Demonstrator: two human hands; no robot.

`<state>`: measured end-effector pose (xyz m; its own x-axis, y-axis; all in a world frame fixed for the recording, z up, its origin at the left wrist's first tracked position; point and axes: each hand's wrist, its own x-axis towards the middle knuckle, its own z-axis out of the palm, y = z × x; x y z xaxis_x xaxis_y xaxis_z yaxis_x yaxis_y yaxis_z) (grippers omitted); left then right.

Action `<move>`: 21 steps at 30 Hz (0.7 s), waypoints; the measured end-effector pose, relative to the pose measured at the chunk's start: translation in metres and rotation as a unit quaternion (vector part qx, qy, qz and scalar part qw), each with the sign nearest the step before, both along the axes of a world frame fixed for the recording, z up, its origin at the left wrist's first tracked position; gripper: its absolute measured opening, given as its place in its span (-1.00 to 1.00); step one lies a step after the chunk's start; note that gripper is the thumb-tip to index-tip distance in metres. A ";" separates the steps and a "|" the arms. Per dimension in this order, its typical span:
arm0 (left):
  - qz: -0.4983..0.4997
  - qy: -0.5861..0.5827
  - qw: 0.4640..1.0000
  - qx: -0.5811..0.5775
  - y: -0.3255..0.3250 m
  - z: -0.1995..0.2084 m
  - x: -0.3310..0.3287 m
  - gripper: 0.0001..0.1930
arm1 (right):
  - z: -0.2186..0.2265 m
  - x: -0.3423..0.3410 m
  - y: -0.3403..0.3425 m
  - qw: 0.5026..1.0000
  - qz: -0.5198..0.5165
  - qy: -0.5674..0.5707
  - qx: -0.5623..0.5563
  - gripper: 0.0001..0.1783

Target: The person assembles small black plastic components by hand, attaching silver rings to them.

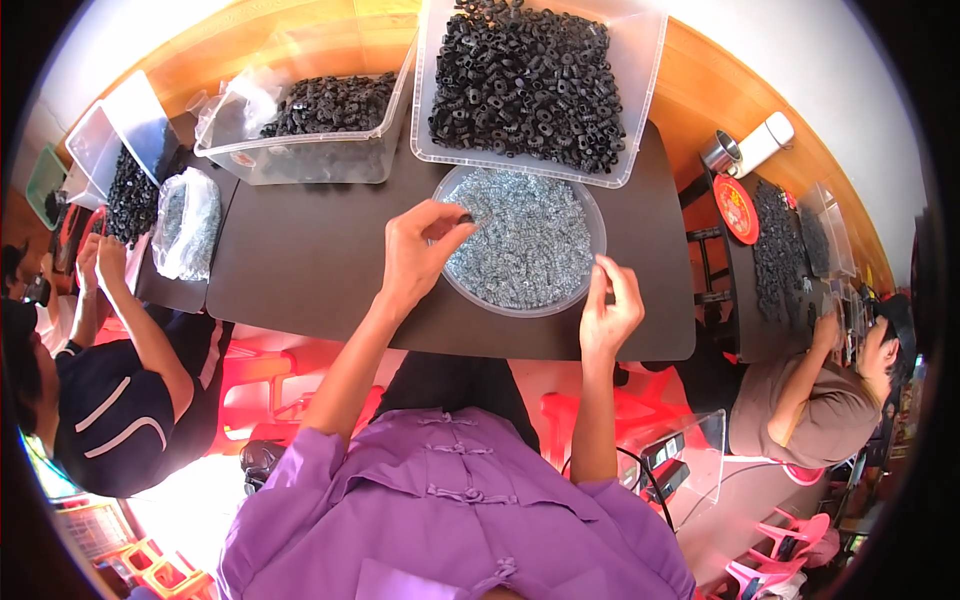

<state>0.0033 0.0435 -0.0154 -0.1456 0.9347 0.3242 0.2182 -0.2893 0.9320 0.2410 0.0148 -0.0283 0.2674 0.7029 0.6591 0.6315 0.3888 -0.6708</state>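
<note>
My left hand [418, 252] is closed in a pinch on a small black plastic part [465, 218], over the left side of a round clear tub [520, 313]. Small silvery metal pieces [525, 235], which look like springs, fill the tub. Beside the tub's right rim, my right hand [612, 312] has thumb and forefinger pressed together; whatever they hold is too small to make out. Just beyond the tub, a large clear plastic bin [640, 90] tilts toward me with many black plastic parts [525, 85] in it.
Another clear bin [300, 165] of black parts stands at the table's [300, 250] back left. Further left lies a clear bag [187, 225] of silvery pieces. People work at left [130, 390] and right [815, 390]. Red stools [255, 375] stand below; a steel cup [720, 152] stands on the right table.
</note>
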 end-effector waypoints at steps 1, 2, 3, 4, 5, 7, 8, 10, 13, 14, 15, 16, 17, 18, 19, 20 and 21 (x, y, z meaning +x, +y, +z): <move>0.008 -0.032 0.999 -0.029 -0.007 -0.007 -0.001 -0.85 | 0.007 -0.002 0.006 1.000 0.016 -0.011 -0.008 -0.85; 0.006 -0.064 0.997 -0.040 -0.013 -0.011 0.000 -0.87 | 0.015 -0.005 0.013 0.999 0.032 -0.021 -0.015 -0.85; 0.006 -0.068 0.997 -0.040 -0.018 -0.016 0.002 -0.87 | 0.023 -0.010 0.020 0.997 0.049 -0.034 -0.043 -0.88; 0.007 -0.105 0.994 -0.042 -0.022 -0.021 0.004 -0.88 | 0.023 -0.013 0.030 0.994 0.065 -0.067 -0.061 -0.89; 0.008 -0.141 0.989 -0.043 -0.025 -0.024 0.005 -0.88 | 0.022 -0.016 0.041 0.989 0.081 -0.099 -0.078 -0.91; 0.005 -0.131 0.991 -0.039 -0.028 -0.022 0.006 -0.90 | 0.023 -0.025 0.060 0.975 0.103 -0.158 -0.114 -0.90; 0.008 -0.114 0.993 -0.037 -0.028 -0.020 0.007 -0.90 | 0.020 -0.027 0.070 0.969 0.108 -0.188 -0.116 -0.88; 0.011 -0.091 0.995 -0.037 -0.028 -0.019 0.008 -0.89 | 0.009 -0.029 0.088 0.961 0.111 -0.216 -0.129 -0.90; 0.030 -0.089 0.995 -0.039 -0.030 -0.018 0.008 -0.87 | 0.003 -0.029 0.102 0.940 0.134 -0.253 -0.183 -0.93; 0.030 -0.093 0.995 -0.033 -0.028 -0.020 0.008 -0.88 | 0.004 -0.027 0.104 0.945 0.139 -0.221 -0.198 -0.93; 0.034 -0.095 0.994 -0.033 -0.029 -0.020 0.008 -0.88 | 0.006 -0.026 0.103 0.947 0.147 -0.189 -0.214 -0.93; 0.033 -0.086 0.995 -0.033 -0.028 -0.020 0.008 -0.87 | 0.002 -0.025 0.102 0.959 0.147 -0.143 -0.198 -0.95; 0.032 -0.078 0.996 -0.034 -0.028 -0.020 0.008 -0.87 | 0.002 -0.024 0.102 0.958 0.150 -0.145 -0.199 -0.95; 0.032 -0.079 0.996 -0.035 -0.028 -0.019 0.008 -0.87 | 0.003 -0.022 0.101 0.959 0.147 -0.151 -0.188 -0.95; 0.031 -0.073 0.996 -0.045 -0.028 -0.017 0.008 -0.86 | 0.004 -0.022 0.100 0.961 0.145 -0.156 -0.177 -0.95; 0.030 -0.067 0.996 -0.054 -0.028 -0.015 0.008 -0.86 | 0.005 -0.024 0.098 0.955 0.143 -0.158 -0.208 -0.91; 0.030 -0.067 0.996 -0.055 -0.027 -0.015 0.008 -0.86 | 0.010 -0.028 0.095 0.948 0.143 -0.207 -0.195 -0.88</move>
<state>0.0110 0.0163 -0.0304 -0.2367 0.9518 0.1951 0.1029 -0.1751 0.9792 0.2133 0.1096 -0.0188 -0.1958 0.9198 0.3401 0.7779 0.3569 -0.5172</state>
